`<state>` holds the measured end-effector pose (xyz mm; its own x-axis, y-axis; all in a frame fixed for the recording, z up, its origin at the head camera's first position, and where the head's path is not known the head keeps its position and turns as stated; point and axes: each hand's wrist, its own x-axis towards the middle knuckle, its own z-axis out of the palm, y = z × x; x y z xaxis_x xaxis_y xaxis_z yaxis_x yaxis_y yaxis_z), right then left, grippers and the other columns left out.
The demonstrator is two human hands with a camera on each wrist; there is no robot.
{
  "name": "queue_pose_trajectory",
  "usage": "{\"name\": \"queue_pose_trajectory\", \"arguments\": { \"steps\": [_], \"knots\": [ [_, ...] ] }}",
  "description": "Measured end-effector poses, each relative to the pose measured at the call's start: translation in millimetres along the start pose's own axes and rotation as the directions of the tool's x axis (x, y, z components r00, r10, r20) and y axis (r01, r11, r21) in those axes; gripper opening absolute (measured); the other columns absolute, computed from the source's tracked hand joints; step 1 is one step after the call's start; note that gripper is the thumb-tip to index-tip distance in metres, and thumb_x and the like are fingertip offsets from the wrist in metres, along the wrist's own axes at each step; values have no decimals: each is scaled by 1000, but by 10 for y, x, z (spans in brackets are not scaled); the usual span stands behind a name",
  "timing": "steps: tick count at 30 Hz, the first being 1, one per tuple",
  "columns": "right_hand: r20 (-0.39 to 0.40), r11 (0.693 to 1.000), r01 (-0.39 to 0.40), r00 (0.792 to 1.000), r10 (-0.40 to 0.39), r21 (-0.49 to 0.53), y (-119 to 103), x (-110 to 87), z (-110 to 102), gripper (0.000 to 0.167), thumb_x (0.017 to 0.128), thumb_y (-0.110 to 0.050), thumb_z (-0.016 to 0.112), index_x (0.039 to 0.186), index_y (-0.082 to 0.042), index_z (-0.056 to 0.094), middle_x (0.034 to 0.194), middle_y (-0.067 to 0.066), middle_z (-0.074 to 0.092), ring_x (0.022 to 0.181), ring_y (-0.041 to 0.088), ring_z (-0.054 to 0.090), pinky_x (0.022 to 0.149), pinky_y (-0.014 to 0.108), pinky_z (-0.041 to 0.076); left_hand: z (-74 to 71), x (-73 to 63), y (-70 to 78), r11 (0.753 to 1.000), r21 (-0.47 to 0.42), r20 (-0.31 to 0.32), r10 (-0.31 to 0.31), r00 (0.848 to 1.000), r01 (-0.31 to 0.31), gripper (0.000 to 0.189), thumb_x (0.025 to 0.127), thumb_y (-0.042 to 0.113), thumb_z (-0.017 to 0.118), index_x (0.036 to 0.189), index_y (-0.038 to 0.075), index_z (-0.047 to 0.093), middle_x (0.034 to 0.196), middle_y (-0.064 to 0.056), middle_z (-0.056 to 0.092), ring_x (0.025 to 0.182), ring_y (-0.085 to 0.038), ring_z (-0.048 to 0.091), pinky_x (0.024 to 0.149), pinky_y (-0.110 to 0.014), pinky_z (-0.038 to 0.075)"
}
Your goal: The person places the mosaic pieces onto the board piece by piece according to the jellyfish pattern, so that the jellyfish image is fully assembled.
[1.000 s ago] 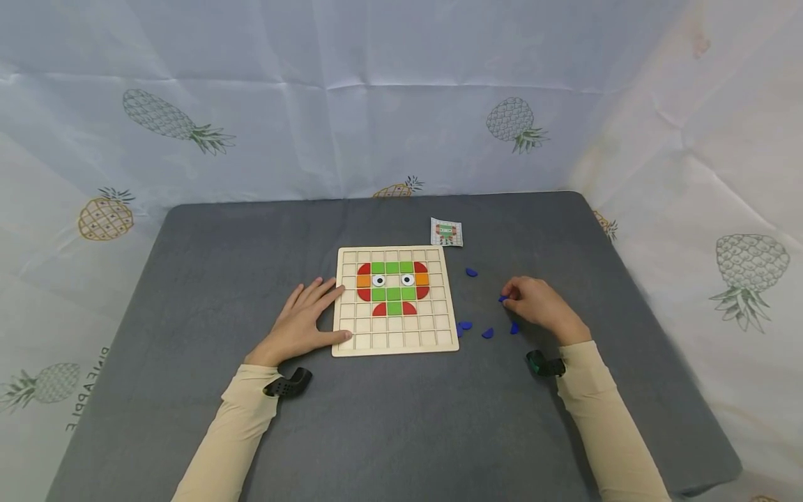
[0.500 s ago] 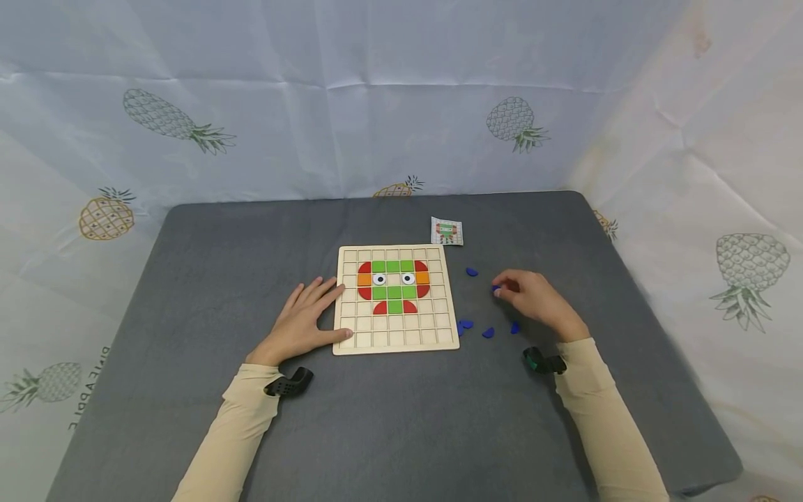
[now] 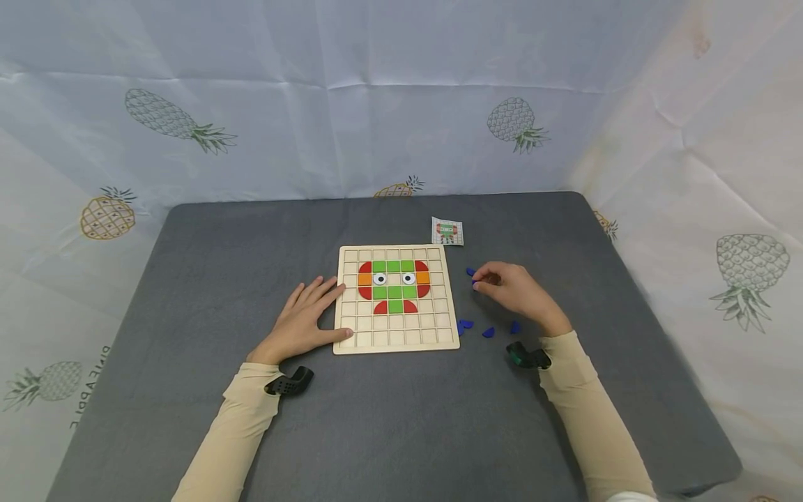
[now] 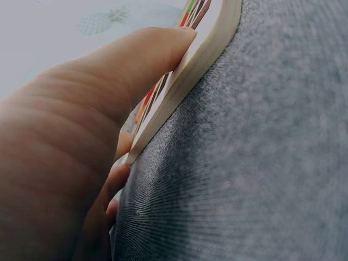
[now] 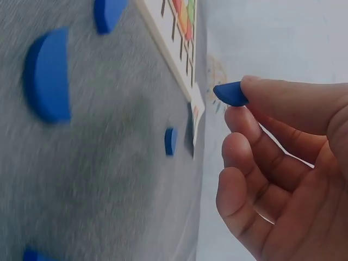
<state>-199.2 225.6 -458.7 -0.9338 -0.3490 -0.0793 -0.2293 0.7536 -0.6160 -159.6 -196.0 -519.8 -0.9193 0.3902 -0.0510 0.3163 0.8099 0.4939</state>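
My left hand rests at the left edge of a square wooden grid board, its thumb on the rim and its fingers spread straight. Red, green and orange pieces fill part of the grid, with two eye pieces among them. To the right of the board, my right hand pinches a blue quarter-round piece between thumb and fingertips, above the table in the right wrist view. A loose blue piece lies just beyond those fingertips, partly hidden in the head view.
Several more blue pieces lie right of the board, some against its lower right edge. A small printed pattern card lies at the board's far right corner. The grey table meets a pineapple-print cloth at the back.
The right hand has moved left toward the board, carrying the blue piece near the loose one at the far side. The left hand has stayed on the board's edge.
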Motion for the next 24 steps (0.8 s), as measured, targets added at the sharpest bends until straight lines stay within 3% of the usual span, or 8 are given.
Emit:
{"name": "queue_pose_trajectory", "arguments": {
  "steps": [15, 24],
  "knots": [
    [41, 996, 81, 996, -82, 40, -278, 117, 180, 16, 99, -16, 65, 112, -7, 70, 99, 6, 71, 85, 17, 61, 75, 32, 53, 5, -9, -9, 1000, -1, -10, 4, 1000, -4, 96, 84, 62, 72, 161, 22, 31, 170, -7, 23, 160, -32, 11, 129, -55, 0],
    [75, 989, 132, 988, -137, 59, -381, 170, 301, 24, 99, -11, 64, 122, -4, 68, 92, 4, 63, 81, 17, 54, 70, 28, 49, -2, -3, 6, 1000, -5, 3, -4, 1000, 4, 97, 84, 62, 72, 162, 23, 30, 170, -6, 22, 160, -31, 10, 129, -54, -1]
  ]
}}
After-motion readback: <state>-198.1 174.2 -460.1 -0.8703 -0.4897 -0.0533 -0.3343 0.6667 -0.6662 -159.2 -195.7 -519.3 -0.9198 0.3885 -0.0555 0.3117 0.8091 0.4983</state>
